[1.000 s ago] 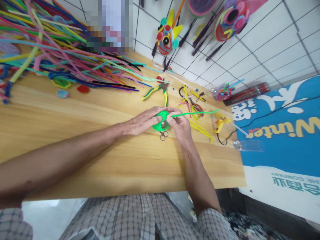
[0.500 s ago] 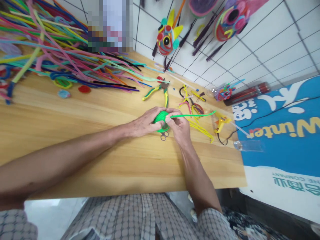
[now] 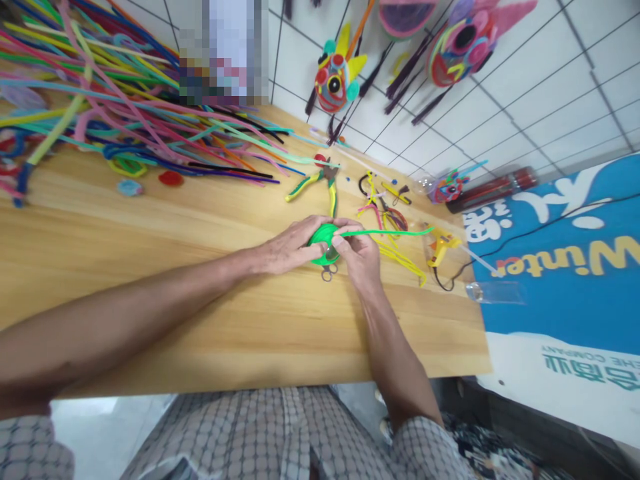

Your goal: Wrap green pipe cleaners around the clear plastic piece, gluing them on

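Between my hands is a round green piece (image 3: 323, 235) that looks wound from pipe cleaner, with a greyish patch showing near its lower right. My left hand (image 3: 293, 248) is closed on its left side, thumb across the front. At its right edge, my right hand (image 3: 357, 250) pinches a green pipe cleaner (image 3: 395, 233), whose free end stretches right toward the glue gun. Just below the green piece, the scissors (image 3: 329, 273) show only their handle loops. Pliers (image 3: 327, 180) with green and yellow handles lie right beyond my hands.
Many coloured pipe cleaners (image 3: 150, 127) cover the back left of the table. Yellow pipe cleaners (image 3: 400, 259) and a yellow glue gun (image 3: 443, 247) with a black cord lie to the right. A clear bottle (image 3: 495, 293) rests at the right edge. Decorated masks (image 3: 334, 83) hang at the wall.
The hands and the green piece stay almost in place. The free end of the green pipe cleaner has dipped slightly, and the whole view has shifted a little.
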The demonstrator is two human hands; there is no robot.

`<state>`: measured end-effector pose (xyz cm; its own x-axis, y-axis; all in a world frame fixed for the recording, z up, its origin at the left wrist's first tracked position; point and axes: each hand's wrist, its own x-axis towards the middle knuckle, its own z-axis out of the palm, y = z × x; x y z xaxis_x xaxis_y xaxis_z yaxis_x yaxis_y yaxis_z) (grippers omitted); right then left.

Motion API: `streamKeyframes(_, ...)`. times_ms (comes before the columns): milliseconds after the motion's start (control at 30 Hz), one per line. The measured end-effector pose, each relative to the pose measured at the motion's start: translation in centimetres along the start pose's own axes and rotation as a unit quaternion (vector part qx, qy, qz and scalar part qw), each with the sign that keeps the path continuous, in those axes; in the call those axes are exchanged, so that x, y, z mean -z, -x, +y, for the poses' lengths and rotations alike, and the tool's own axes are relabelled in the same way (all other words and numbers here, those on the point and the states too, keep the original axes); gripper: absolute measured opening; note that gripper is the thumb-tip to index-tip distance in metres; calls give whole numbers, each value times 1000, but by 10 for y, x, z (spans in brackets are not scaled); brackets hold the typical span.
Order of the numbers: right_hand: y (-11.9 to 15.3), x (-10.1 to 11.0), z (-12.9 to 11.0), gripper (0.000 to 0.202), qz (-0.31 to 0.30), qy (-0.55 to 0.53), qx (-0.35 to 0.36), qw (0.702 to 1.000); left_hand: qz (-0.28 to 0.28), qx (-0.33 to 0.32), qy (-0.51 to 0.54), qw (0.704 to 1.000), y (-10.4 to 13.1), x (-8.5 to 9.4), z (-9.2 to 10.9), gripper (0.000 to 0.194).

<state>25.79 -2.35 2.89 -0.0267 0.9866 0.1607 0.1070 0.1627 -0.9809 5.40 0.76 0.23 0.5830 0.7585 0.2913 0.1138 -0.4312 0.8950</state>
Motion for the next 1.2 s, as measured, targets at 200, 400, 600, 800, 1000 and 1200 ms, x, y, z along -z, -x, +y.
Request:
streamKeyframes(200,2,0,1,29,33,-35,-19,999,28,-4,13,1000,0,-3,-1,51)
streamKeyframes(400,6,-5,5,23,61,-42,-29,997,55,-3,23,998,1,-6,1,46)
streamKeyframes(600,9,-9,7,26,79,-57,-35,995,50,-22,16,998,0,-7,0,47)
streamKeyframes(800,9,-11,10,26,90,-72,-34,993,52,-32,14,998,2,-7,-1,45)
streamKeyframes(1000,9,-14,7,26,94,-84,-54,991,35,-26,24,999,2,-6,4,48)
streamKeyframes(1200,9,-17,6,32,97,-82,-58,990,35,-20,20,999,2,-6,4,53)
